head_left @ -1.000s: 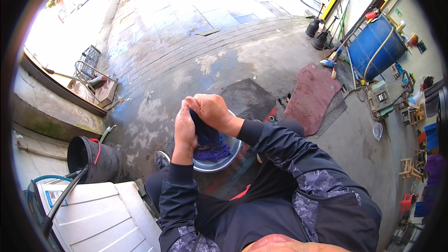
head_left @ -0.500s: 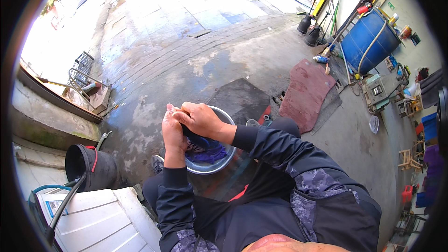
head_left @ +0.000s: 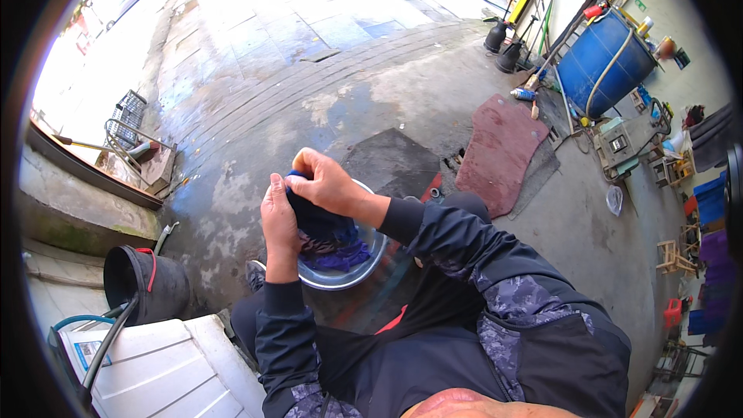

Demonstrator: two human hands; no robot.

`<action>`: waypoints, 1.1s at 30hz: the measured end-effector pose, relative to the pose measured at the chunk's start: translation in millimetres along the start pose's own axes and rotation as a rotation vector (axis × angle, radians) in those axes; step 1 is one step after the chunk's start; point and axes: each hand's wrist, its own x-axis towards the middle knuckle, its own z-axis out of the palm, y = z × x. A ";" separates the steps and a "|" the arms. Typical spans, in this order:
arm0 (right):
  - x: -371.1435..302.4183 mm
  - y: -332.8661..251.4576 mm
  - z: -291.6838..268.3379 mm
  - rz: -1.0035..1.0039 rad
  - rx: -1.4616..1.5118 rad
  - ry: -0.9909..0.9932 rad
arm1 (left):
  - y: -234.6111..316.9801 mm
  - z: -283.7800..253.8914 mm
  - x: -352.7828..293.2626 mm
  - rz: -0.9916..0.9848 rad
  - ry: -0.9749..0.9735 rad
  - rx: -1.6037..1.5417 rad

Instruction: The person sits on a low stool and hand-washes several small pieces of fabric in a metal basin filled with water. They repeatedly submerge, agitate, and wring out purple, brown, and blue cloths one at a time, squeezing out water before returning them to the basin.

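My left hand (head_left: 279, 220) and my right hand (head_left: 329, 183) are raised over a round basin (head_left: 340, 285) on the floor between my legs. Between them hangs a dark blue cloth (head_left: 319, 220), its upper edge pinched in my closed right fingers. The left hand closes on the cloth's left side, thumb pointing up; its fingertips are hidden behind the fabric. Down in the basin lies a bunched purple cloth (head_left: 339, 258), with a patterned piece beside it. Whether the hanging cloth joins these pieces I cannot tell.
At lower left a black bucket (head_left: 147, 285) with a red handle stands by a white slatted surface (head_left: 166, 368) and hoses. A maroon mat (head_left: 503, 156) lies on the right floor. Farther back are a blue barrel (head_left: 605, 62) and a grey machine (head_left: 621, 145).
My hands have drawn slightly apart, and the right has risen. More of the dark blue cloth now shows hanging between them. The whole view has shifted a little.
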 end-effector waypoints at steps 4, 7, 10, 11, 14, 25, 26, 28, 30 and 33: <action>-4.7 -6.2 4.1 -0.066 -0.172 -0.052 | 0.3 8.9 -5.6 -0.082 0.054 -0.168; -1.4 -9.9 3.2 -0.054 -0.184 0.001 | -3.2 16.1 -10.0 -0.037 0.088 -0.160; -3.7 -12.8 9.9 -0.146 -0.181 0.049 | -4.1 15.2 -8.8 -0.041 0.039 -0.196; -4.6 -13.3 12.8 -0.206 -0.176 0.104 | -4.3 14.4 -7.5 -0.078 0.113 -0.220; -12.4 -13.0 20.5 -0.364 -0.255 -0.001 | 1.8 5.8 -4.5 -0.107 -0.278 -0.520; -8.9 -5.4 18.3 -0.589 -0.459 -0.024 | -9.6 2.1 -4.2 -0.071 -0.200 -0.425; -8.6 -5.3 20.1 -0.808 -0.456 -0.003 | -12.2 5.3 -0.5 0.067 -0.621 -0.686; -7.8 -4.7 20.7 -0.615 -0.469 0.061 | -14.0 5.7 -3.4 -0.053 -0.192 -0.444; -2.9 -3.2 18.5 -0.406 -0.478 0.152 | -17.4 10.1 -9.3 -0.142 0.062 -0.265; -0.4 -1.4 18.8 -0.320 -0.449 0.320 | -17.9 14.3 -13.5 -0.116 -0.015 -0.321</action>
